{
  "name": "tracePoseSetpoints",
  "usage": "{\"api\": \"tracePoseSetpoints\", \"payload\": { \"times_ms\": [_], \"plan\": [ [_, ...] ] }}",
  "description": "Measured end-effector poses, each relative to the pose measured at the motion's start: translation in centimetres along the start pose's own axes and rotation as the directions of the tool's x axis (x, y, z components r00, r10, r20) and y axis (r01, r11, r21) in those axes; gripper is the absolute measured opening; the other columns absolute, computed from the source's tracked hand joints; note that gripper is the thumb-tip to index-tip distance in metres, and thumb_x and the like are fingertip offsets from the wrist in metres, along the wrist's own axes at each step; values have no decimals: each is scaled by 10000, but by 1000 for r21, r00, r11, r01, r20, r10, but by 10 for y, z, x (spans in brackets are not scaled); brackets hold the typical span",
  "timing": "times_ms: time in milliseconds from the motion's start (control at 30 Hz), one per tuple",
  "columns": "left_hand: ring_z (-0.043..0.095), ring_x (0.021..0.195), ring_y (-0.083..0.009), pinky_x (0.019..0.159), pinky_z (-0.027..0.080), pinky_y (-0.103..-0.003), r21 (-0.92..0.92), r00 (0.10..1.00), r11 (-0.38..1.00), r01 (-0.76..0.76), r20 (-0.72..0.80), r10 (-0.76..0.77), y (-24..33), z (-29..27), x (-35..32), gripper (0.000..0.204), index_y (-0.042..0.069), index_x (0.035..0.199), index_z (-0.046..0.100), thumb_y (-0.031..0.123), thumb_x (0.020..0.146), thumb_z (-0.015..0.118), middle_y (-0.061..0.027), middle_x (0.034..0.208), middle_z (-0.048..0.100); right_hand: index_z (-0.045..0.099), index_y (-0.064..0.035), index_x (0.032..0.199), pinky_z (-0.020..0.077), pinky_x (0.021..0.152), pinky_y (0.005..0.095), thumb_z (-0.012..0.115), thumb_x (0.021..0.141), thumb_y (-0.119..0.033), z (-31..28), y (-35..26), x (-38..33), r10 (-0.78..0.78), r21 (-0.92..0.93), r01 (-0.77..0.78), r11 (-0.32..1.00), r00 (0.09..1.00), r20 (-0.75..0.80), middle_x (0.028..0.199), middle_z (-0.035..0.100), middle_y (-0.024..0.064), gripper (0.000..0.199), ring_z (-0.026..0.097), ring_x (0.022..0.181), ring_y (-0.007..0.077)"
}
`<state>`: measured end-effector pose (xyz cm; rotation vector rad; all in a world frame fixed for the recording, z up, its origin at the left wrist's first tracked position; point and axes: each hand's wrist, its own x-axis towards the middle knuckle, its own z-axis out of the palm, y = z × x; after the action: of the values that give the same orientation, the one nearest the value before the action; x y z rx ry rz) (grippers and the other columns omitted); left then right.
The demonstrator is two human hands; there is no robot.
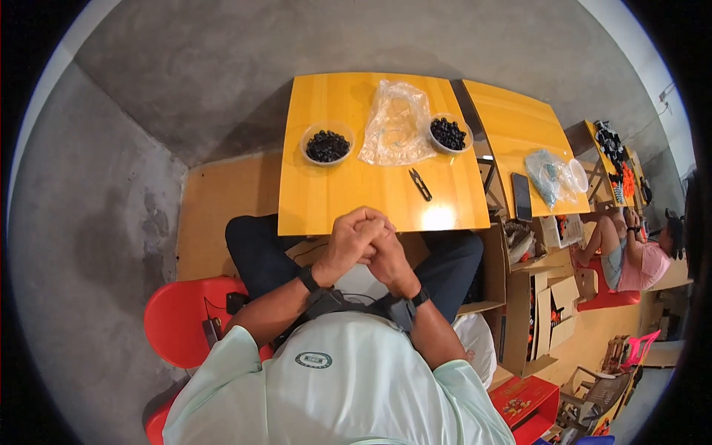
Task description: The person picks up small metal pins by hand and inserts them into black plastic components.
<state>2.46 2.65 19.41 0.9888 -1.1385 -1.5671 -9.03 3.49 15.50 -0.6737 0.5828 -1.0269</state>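
Note:
My left hand (345, 243) and my right hand (387, 258) are clasped together at the near edge of the yellow table (334, 200), fingers folded over one another. Nothing shows between them, though the inner fingers are hidden. Beyond them on the tabletop lies a pair of thread snips (420, 185), dark and slim. A clear round bowl (305, 152) of small black pieces (327, 146) stands on the left. On the right is a similar bowl (454, 151) with black pieces (448, 133). Between the bowls lies a crumpled clear plastic bag (397, 122).
A second yellow table (512, 119) on the right bears a phone (521, 196), a plastic bag (547, 178) and a white cup (578, 176). Cardboard boxes (528, 326) stand below. A red stool (174, 322) is at my left. Farther right sits another person (639, 268).

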Motion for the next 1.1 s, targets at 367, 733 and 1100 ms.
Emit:
{"api": "tracePoseSetpoints", "payload": {
  "times_ms": [367,733,1100],
  "plan": [
    [630,870,-126,751,514,-270,54,987,995,80,-145,-72,-40,-48,20,352,20,988,653,344,1013,518,-44,932,659,546,-40,1065,335,563,230,434,1042,-318,-27,-14,4,-97,587,-62,807,967,235,690,360,-32,301,346,666,101],
    [533,625,-75,560,425,-253,543,935,827,-146,-197,295,-102,-88,48,153,-15,775,629,75,893,666,-8,678,579,567,-50,1070,350,583,231,510,1012,-303,-60,-26,-12,-117,505,114,856,993,-25,711,407,-28,266,381,687,108],
    [534,581,-121,548,431,-280,562,907,796,-225,-178,381,-102,-77,51,172,-34,740,591,57,855,681,-73,645,565,576,-55,1089,340,581,217,500,1022,-248,-212,-110,-136,-473,-256,420,871,576,-667,787,506,-11,218,442,684,69]
  ]
}}
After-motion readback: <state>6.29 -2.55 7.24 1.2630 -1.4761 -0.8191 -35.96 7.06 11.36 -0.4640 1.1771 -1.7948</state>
